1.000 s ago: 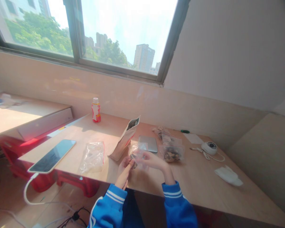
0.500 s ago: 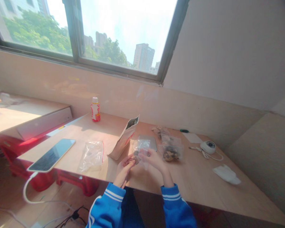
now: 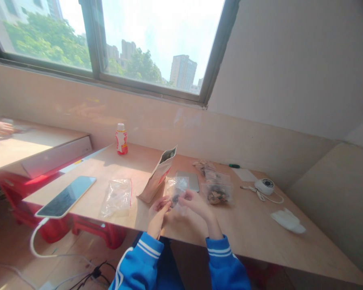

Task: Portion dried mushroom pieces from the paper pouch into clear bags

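Note:
Between my two hands is a small clear plastic bag [image 3: 179, 186] with something dark in its lower part, too small to name. My left hand [image 3: 159, 210] is closed, its fingertips pinching the bag's left side low down. On the other side my right hand [image 3: 195, 204] pinches the bag's right edge between thumb and fingers. Just behind my left hand stands a brown paper pouch [image 3: 157, 179], its top open. A flat grey object [image 3: 194, 181] lies behind the bag, partly covered by it. To the right sit zip bags of dried brown pieces [image 3: 218, 194].
On the table [image 3: 245, 229] are an empty clear bag [image 3: 116, 197], a phone [image 3: 67, 197] on a cable, and a drink bottle [image 3: 121, 139]. At right lie a white dome camera [image 3: 264, 186], a white crumpled packet [image 3: 288, 221] and a green-handled tool [image 3: 234, 166]. Another person's hand [image 3: 0, 127] shows far left.
The clear bag has shifted slightly left and its top tilts differently between my hands. My left hand has moved a little to the right. The other person's hand reaches further into view.

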Available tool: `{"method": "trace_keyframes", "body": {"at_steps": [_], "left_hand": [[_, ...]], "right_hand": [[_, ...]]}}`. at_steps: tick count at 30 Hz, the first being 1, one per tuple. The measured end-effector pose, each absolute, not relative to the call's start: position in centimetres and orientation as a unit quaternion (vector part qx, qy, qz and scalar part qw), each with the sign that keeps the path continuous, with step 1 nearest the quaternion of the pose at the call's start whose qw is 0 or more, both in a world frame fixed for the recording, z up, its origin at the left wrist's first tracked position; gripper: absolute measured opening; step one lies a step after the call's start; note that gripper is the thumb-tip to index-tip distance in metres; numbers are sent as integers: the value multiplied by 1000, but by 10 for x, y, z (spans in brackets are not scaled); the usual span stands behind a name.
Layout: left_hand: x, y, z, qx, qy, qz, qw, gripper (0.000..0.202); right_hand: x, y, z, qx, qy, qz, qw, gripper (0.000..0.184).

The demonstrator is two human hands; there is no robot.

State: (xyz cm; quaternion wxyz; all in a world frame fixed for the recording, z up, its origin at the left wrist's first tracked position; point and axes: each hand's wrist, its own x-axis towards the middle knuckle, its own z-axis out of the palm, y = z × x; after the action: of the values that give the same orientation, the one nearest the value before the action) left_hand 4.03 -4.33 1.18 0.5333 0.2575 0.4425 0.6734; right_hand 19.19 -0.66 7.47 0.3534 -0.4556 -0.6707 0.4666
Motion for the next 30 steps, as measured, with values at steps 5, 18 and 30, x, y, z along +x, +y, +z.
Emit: {"method": "trace_keyframes", "body": {"at_steps": [5, 18, 30], "left_hand": [[39, -45, 14, 257, 414, 667, 564, 55], [25, -48, 29, 325, 401, 632, 578, 52], [-5, -56, 52, 373, 428, 610, 553, 43]], "right_hand": [[193, -10, 79, -435, -643, 505, 379, 28], [197, -16, 84, -445, -575, 526, 442, 39], [235, -14, 116, -480, -531, 439, 543, 39]]}}
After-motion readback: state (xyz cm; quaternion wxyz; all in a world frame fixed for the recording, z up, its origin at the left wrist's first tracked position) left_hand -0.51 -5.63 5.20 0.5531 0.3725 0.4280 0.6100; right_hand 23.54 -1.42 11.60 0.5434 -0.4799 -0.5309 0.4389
